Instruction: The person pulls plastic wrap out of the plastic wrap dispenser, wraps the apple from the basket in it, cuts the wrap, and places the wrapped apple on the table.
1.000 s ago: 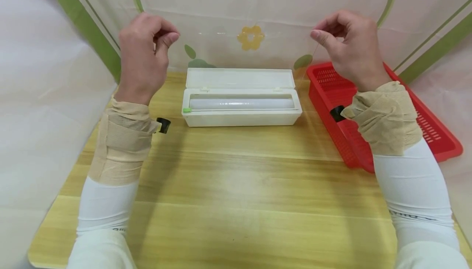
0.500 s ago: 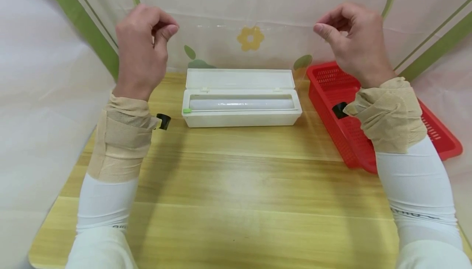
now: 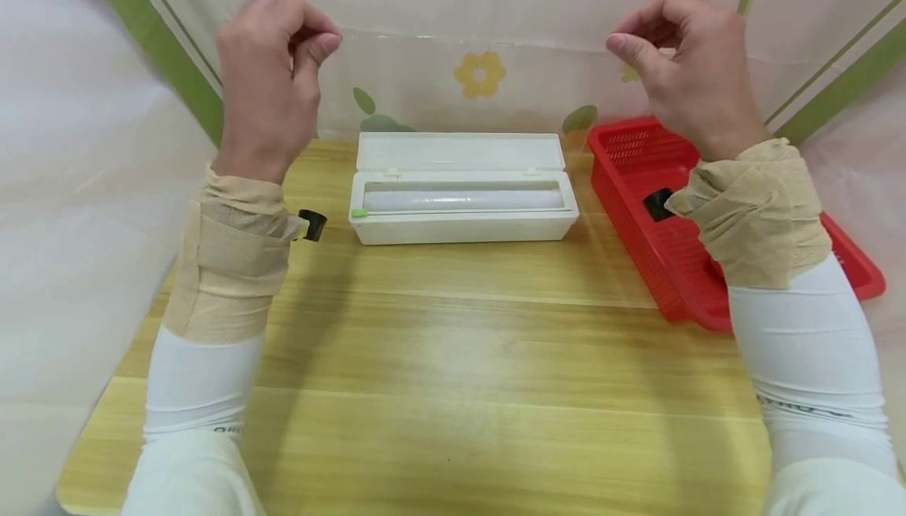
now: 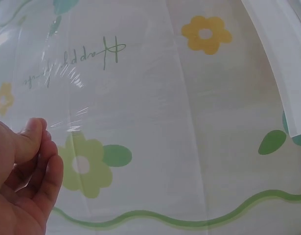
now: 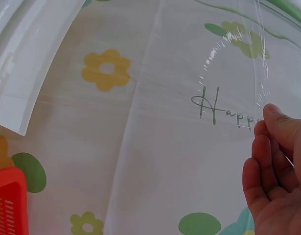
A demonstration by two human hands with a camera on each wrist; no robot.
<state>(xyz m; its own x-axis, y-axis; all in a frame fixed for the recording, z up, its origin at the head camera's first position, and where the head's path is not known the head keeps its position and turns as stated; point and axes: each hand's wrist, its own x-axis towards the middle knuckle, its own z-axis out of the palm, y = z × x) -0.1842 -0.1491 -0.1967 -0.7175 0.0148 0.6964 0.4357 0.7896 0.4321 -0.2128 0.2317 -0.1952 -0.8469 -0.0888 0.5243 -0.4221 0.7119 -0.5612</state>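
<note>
My left hand (image 3: pixel 272 83) and right hand (image 3: pixel 701 75) are raised apart above the far edge of the table, each pinching clear cling film between thumb and fingertips. The film is nearly invisible in the head view. Glints and creases show the cling film (image 4: pixel 78 117) beside the left fingertips in the left wrist view. In the right wrist view the cling film (image 5: pixel 233 36) runs up from the right fingertips. Below and between the hands stands a white cling film dispenser box (image 3: pixel 463 230), its lid (image 3: pixel 460 152) tipped back. Inside lies the film roll (image 3: pixel 463 200).
On the right, a red perforated basket (image 3: pixel 630 245) stands partly under my right forearm. A green slider (image 3: pixel 359 212) sits at the dispenser's left front edge. Behind the wooden table (image 3: pixel 453 366) hangs a flower-printed sheet (image 3: pixel 425 12).
Both hands have risen and drawn slightly farther apart, still pinching the film. The dispenser box and basket have stayed in place.
</note>
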